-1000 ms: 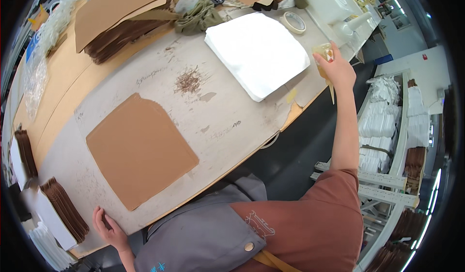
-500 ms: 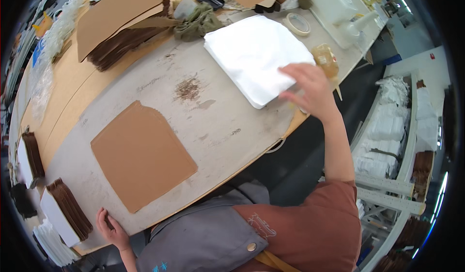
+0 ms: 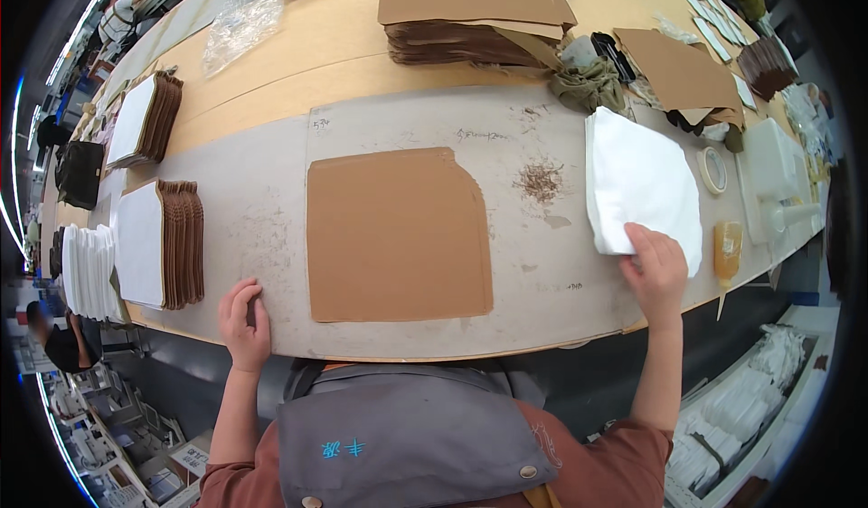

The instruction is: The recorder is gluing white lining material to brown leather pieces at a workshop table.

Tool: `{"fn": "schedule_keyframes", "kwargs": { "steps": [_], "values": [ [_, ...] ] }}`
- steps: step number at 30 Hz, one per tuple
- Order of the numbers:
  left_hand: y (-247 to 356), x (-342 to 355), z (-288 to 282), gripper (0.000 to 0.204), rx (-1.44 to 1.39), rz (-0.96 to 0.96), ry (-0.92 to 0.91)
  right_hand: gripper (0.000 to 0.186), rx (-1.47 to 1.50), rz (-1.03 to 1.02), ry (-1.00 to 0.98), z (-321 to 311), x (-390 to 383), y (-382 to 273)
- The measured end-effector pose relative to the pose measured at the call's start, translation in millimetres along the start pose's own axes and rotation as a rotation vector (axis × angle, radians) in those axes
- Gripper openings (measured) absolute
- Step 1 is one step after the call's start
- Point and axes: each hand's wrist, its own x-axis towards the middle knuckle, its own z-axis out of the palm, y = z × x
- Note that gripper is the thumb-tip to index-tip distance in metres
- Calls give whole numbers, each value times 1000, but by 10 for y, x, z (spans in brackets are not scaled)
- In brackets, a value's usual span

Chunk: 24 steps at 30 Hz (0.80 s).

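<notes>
On the grey work surface in front of me lies a flat brown sheet point(image 3: 398, 237) with one notched upper corner; it looks like several layers stacked. My left hand point(image 3: 244, 323) rests to the left of it near the table's front edge, fingers loosely curled and holding nothing. To the right is a stack of thin white sheets point(image 3: 637, 174). My right hand point(image 3: 655, 268) is at that stack's near edge, fingers on top and thumb at the border, closed on the edge of the white sheet. How many layers it pinches is hidden.
Bundles of brown pieces with white faces point(image 3: 181, 241) stand at left. Beyond lie a tall brown stack point(image 3: 470, 42), a green cloth point(image 3: 588, 83) and crumpled clear plastic point(image 3: 244, 33). At right are a tape roll point(image 3: 712, 171), a bottle of amber liquid point(image 3: 727, 250) and a white container point(image 3: 773, 164).
My view has swung round, so the table now lies level. My right hand, blurred beside the white stack before, now has its fingers on the near edge. The left hand stays near the table's front edge.
</notes>
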Motion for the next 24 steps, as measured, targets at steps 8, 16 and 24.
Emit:
{"fn": "schedule_keyframes", "kwargs": {
  "steps": [8,16,24],
  "values": [
    [-52,-13,36,21,-15,-18,-18,44,68,96,-60,-41,161,-317],
    [-140,-73,81,31,-22,9,22,22,189,148,-10,-59,83,-206],
    [501,572,117,36,-86,380,25,12,642,456,12,34,102,2]
  ]
}}
